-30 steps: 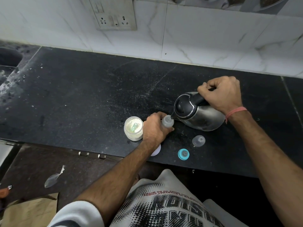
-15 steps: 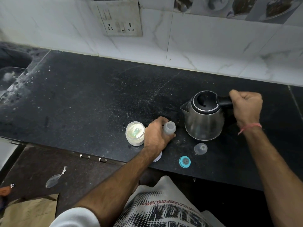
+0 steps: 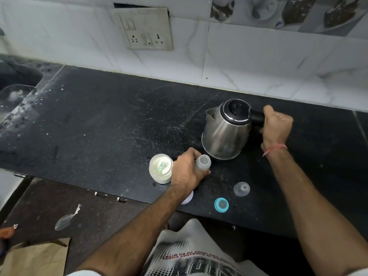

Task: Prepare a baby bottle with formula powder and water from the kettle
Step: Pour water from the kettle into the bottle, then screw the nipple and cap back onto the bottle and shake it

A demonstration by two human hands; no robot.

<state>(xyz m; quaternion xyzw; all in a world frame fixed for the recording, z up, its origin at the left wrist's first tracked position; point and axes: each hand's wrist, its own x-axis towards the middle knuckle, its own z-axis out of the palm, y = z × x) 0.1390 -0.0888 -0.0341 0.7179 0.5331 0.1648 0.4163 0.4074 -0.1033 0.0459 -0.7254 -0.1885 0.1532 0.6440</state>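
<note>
My left hand [image 3: 186, 172] grips a small clear baby bottle [image 3: 203, 161], which stands upright and uncapped on the black counter [image 3: 99, 126]. Just behind it a steel kettle [image 3: 225, 132] with a black lid stands upright on the counter, spout pointing left. My right hand [image 3: 276, 126] is closed around its black handle. An open jar of formula powder [image 3: 161, 170] with a greenish scoop inside sits left of my left hand. A clear cap [image 3: 241, 188] and a teal ring with the nipple [image 3: 221, 204] lie near the front edge.
A white lid [image 3: 188, 198] peeks out under my left wrist at the counter's front edge. A sink [image 3: 12, 90] lies at the far left. A wall socket panel [image 3: 146, 29] sits on the tiled wall. Paper and a plastic scrap lie on the floor below.
The kettle was tilted with its spout at the bottle; my right hand has swung it upright and set it down behind the bottle. My left hand still holds the bottle.
</note>
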